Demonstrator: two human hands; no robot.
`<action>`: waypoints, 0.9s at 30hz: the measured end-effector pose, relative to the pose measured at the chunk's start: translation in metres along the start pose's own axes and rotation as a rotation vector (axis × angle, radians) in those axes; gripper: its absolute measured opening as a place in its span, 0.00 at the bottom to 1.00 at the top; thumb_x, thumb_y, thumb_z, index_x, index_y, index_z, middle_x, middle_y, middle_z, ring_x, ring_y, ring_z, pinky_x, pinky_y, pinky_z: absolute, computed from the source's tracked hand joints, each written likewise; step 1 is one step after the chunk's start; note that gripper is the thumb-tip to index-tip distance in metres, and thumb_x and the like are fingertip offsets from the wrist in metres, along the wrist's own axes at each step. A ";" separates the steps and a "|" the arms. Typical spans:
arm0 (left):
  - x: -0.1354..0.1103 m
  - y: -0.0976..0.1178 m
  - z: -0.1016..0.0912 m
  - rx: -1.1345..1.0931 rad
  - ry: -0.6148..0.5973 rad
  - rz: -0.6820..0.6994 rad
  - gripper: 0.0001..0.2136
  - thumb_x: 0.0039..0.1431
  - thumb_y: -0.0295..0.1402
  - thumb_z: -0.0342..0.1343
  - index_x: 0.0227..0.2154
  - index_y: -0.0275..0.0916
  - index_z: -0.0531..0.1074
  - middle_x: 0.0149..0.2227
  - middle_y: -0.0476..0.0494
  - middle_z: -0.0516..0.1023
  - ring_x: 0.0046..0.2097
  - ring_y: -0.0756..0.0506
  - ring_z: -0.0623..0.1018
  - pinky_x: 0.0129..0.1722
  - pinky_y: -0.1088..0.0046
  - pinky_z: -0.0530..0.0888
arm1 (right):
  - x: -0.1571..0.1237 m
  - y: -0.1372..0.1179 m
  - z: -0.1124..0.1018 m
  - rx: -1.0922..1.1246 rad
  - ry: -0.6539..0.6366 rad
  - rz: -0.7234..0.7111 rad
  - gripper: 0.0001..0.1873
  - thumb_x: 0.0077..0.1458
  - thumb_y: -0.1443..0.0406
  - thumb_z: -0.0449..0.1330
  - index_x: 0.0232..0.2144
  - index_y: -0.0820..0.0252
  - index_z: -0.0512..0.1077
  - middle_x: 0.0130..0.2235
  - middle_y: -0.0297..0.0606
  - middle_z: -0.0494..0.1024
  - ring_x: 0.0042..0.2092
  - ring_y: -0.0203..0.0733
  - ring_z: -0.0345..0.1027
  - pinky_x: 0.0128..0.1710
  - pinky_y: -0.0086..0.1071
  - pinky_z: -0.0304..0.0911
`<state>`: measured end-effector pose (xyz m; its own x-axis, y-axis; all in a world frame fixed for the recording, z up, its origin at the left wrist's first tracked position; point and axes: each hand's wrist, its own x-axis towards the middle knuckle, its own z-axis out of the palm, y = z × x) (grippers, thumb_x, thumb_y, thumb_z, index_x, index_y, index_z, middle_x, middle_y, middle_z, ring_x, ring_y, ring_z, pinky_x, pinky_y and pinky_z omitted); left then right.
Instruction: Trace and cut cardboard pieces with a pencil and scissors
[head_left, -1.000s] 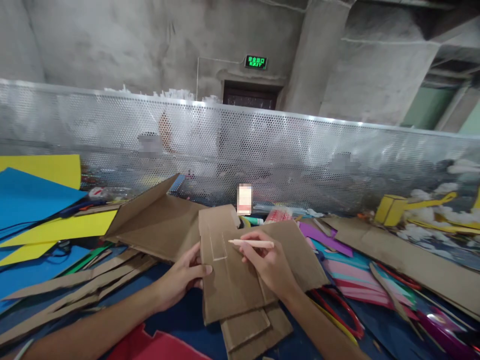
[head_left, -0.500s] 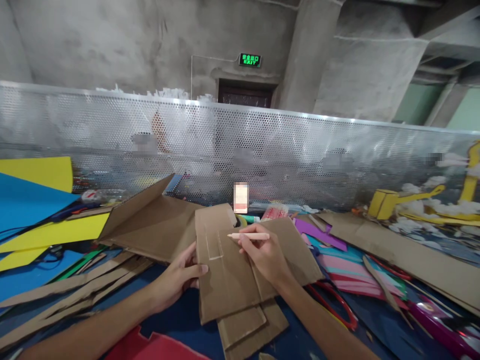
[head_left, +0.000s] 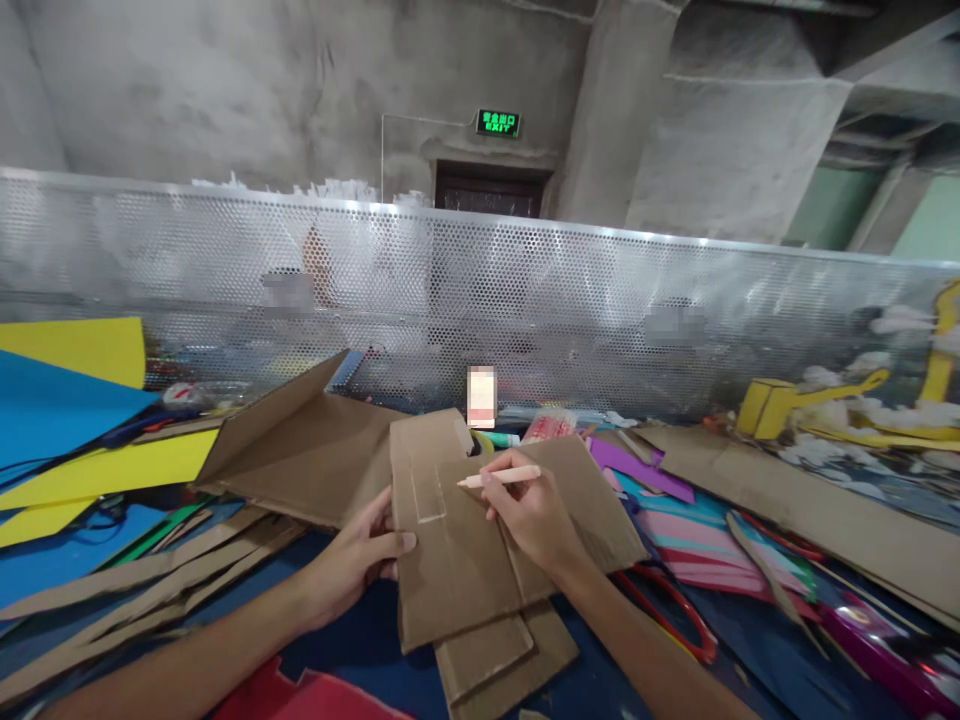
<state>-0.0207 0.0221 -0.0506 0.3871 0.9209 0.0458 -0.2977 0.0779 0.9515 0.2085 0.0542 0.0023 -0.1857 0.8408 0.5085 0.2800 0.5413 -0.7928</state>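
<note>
My left hand grips the left edge of a brown cardboard piece, its thumb on top and its fingers behind. A pale outline of a narrow rectangle is drawn on the card's upper left. In my right hand is a light pink marker pen, held in a writing grip. Its tip points left, just right of the outline; whether it touches the card I cannot tell. Smaller cardboard pieces lie beneath the near edge.
A folded cardboard sheet stands to the left, above cardboard strips. On the right lie red-handled scissors, coloured paper sheets and a long cardboard strip. A perforated metal screen runs along the back.
The pen tip has dropped slightly toward me and the pen is more tilted. My left hand and the cardboard stay in place.
</note>
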 end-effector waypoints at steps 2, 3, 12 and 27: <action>0.000 0.000 -0.001 0.001 0.000 0.003 0.32 0.54 0.32 0.64 0.62 0.48 0.61 0.50 0.39 0.76 0.46 0.42 0.77 0.37 0.72 0.73 | 0.000 0.000 0.000 -0.004 0.002 -0.003 0.11 0.59 0.59 0.58 0.29 0.60 0.70 0.24 0.31 0.74 0.22 0.34 0.69 0.21 0.25 0.64; 0.000 -0.001 -0.001 0.002 0.001 0.003 0.32 0.54 0.32 0.64 0.61 0.48 0.61 0.50 0.40 0.76 0.46 0.42 0.77 0.37 0.72 0.73 | 0.000 0.000 0.000 -0.004 0.005 -0.007 0.11 0.59 0.59 0.58 0.29 0.60 0.70 0.24 0.32 0.74 0.22 0.34 0.70 0.21 0.25 0.64; 0.000 0.001 0.001 0.001 0.007 -0.006 0.32 0.54 0.31 0.63 0.61 0.46 0.61 0.49 0.39 0.76 0.43 0.45 0.76 0.35 0.75 0.72 | 0.001 0.000 0.000 0.001 0.000 -0.013 0.11 0.59 0.59 0.58 0.28 0.60 0.70 0.28 0.34 0.77 0.23 0.33 0.70 0.22 0.25 0.64; 0.001 0.000 0.000 -0.015 -0.017 0.009 0.31 0.54 0.31 0.63 0.61 0.46 0.61 0.51 0.39 0.76 0.46 0.42 0.77 0.38 0.71 0.74 | 0.001 0.003 -0.001 -0.005 -0.012 -0.011 0.11 0.60 0.59 0.58 0.30 0.61 0.70 0.28 0.33 0.77 0.23 0.33 0.71 0.22 0.24 0.64</action>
<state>-0.0206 0.0228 -0.0509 0.3990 0.9150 0.0590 -0.3145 0.0761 0.9462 0.2098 0.0566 0.0002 -0.1998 0.8345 0.5135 0.2822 0.5509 -0.7854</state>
